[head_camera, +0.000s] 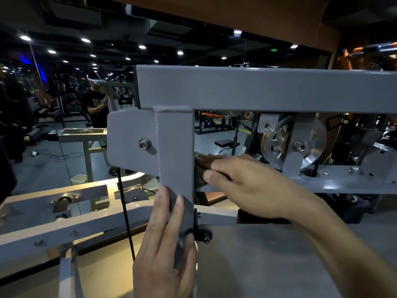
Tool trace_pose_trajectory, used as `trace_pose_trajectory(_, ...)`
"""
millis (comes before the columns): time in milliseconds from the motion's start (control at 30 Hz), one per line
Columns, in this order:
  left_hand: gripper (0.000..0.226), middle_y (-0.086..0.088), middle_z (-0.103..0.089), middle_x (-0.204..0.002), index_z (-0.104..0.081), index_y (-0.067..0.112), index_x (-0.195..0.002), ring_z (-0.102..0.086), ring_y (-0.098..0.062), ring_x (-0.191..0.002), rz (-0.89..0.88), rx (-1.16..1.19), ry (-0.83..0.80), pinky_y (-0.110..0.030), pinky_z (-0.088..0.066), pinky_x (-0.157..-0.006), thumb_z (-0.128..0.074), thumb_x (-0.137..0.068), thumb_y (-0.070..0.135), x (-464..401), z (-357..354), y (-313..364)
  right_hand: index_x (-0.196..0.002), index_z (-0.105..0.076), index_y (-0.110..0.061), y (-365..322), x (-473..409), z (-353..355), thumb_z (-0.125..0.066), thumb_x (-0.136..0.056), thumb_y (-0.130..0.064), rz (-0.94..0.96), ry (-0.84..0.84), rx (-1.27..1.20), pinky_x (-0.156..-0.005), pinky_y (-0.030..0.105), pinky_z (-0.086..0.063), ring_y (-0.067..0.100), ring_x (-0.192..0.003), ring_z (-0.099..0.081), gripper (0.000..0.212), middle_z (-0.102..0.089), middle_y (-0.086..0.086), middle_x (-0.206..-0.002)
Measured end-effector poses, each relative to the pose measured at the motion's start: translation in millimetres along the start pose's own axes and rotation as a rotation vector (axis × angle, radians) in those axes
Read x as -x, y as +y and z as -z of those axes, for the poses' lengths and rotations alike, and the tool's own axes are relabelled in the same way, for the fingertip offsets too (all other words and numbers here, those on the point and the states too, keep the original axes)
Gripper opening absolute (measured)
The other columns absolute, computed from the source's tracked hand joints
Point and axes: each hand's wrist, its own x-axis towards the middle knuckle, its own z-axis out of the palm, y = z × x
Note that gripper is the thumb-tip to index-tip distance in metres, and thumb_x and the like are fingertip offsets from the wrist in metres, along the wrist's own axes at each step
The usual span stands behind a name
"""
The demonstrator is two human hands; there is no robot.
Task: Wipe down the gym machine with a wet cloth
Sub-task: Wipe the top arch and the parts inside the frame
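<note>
The grey-painted gym machine frame point(257, 89) fills the view, with an upright post point(175, 147) under its top beam. My left hand point(163, 250) holds the lower part of that post, fingers laid flat up its front face and thumb round its right edge. My right hand point(247, 186) reaches in from the right and holds a dark cloth point(200, 179) between thumb and fingers, pressed against the post's right side. Most of the cloth is hidden by the hand and the post.
A metal pulley wheel point(296, 145) sits in a bracket to the right of my right hand. A black cable point(125, 211) runs down at the left of the post. A wall mirror behind reflects the gym, benches and a standing person point(95, 104).
</note>
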Motion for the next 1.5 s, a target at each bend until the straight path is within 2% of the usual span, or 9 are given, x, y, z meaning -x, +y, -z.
trace_pose_trajectory(267, 0.066, -0.003, -0.026, -0.169, -0.038, 0.015, -0.154, -0.034, -0.021, -0.152, -0.035, 0.011, -0.011, -0.041, -0.049, -0.097, -0.054, -0.09, 0.026, 0, 0, -3, -0.078, -0.046, -0.019, -15, 17, -16, -0.058, -0.097, -0.03, 0.072, 0.152, 0.127, -0.069, 0.041, -0.045, 0.02, -0.078, -0.053, 0.025, -0.056, -0.005, -0.081)
trace_pose_trajectory(467, 0.063, -0.002, -0.026, -0.169, -0.04, 0.016, -0.153, -0.038, -0.022, -0.15, -0.03, 0.022, -0.007, -0.04, -0.05, -0.096, -0.053, -0.092, 0.027, 0, 0, -3, -0.073, -0.044, -0.014, -1, 7, 3, -0.055, -0.102, -0.029, -0.009, 0.104, -0.043, -0.055, 0.031, -0.035, 0.004, -0.063, -0.048, 0.034, -0.046, 0.003, -0.057)
trace_pose_trajectory(633, 0.06, -0.003, -0.029, -0.168, -0.043, 0.015, -0.151, -0.042, -0.025, -0.147, -0.031, 0.018, -0.008, -0.04, -0.053, -0.097, -0.052, -0.092, 0.027, 0, 3, -1, -0.065, -0.035, -0.018, -10, -10, -12, -0.052, -0.093, -0.014, -0.119, 0.191, 0.065, -0.047, 0.029, -0.024, 0.028, -0.064, -0.048, 0.033, -0.043, 0.004, -0.066)
trace_pose_trajectory(733, 0.061, -0.005, -0.029, -0.168, -0.043, 0.015, -0.151, -0.043, -0.027, -0.147, -0.024, -0.008, -0.017, -0.048, -0.062, -0.089, -0.053, -0.092, 0.027, 0, 3, -1, -0.065, -0.039, -0.017, -12, -27, -3, -0.051, -0.09, -0.001, -0.264, 0.153, 0.006, -0.046, 0.027, -0.028, 0.021, -0.059, -0.047, 0.033, -0.047, 0.005, -0.071)
trace_pose_trajectory(967, 0.062, -0.004, -0.026, -0.169, -0.041, 0.016, -0.152, -0.043, -0.029, -0.146, -0.01, -0.022, -0.05, -0.052, -0.062, -0.085, -0.051, -0.092, 0.029, -2, 5, -1, -0.109, -0.061, -0.011, -17, -56, 11, -0.051, -0.097, -0.014, -0.483, 0.334, -0.329, -0.071, 0.03, -0.041, 0.033, -0.087, -0.056, 0.016, -0.058, 0.009, -0.093)
trace_pose_trajectory(1033, 0.063, -0.005, -0.025, -0.169, -0.041, 0.016, -0.153, -0.042, -0.029, -0.147, -0.025, -0.023, -0.071, -0.053, -0.062, -0.086, -0.051, -0.092, 0.028, -2, 7, -2, -0.091, -0.059, -0.009, -20, -52, 3, -0.053, -0.095, -0.013, -0.443, 0.437, -0.34, -0.06, 0.027, -0.036, 0.029, -0.073, -0.055, 0.008, -0.054, 0.007, -0.077)
trace_pose_trajectory(1133, 0.065, -0.006, -0.026, -0.169, -0.041, 0.015, -0.153, -0.043, -0.03, -0.146, -0.033, -0.029, -0.092, -0.05, -0.063, -0.083, -0.056, -0.09, 0.025, -3, 10, -2, -0.062, -0.04, -0.014, -27, -32, -12, -0.059, -0.091, -0.012, -0.221, 0.566, -0.239, -0.045, 0.023, -0.029, 0.015, -0.049, -0.036, 0.035, -0.04, -0.003, -0.052)
trace_pose_trajectory(1300, 0.082, -0.007, -0.023, -0.17, -0.039, 0.02, -0.154, -0.044, -0.036, -0.145, -0.007, -0.042, -0.079, -0.052, -0.063, -0.083, -0.07, -0.079, 0.012, 0, 4, 1, -0.071, -0.049, -0.009, -26, -3, -12, -0.058, -0.1, -0.025, 0.028, 0.622, -0.164, -0.056, 0.032, -0.036, 0.024, -0.057, -0.041, 0.034, -0.047, 0.003, -0.055)
trace_pose_trajectory(1500, 0.09, -0.01, -0.018, -0.17, -0.037, 0.023, -0.155, -0.031, -0.035, -0.152, -0.015, -0.042, -0.06, -0.059, -0.042, -0.109, -0.078, -0.078, 0.006, 5, -1, 3, -0.101, -0.063, -0.012, -30, -1, -32, -0.056, -0.103, -0.017, 0.099, 0.718, -0.131, -0.053, 0.023, -0.037, 0.012, -0.055, -0.045, 0.008, -0.053, -0.008, -0.067)
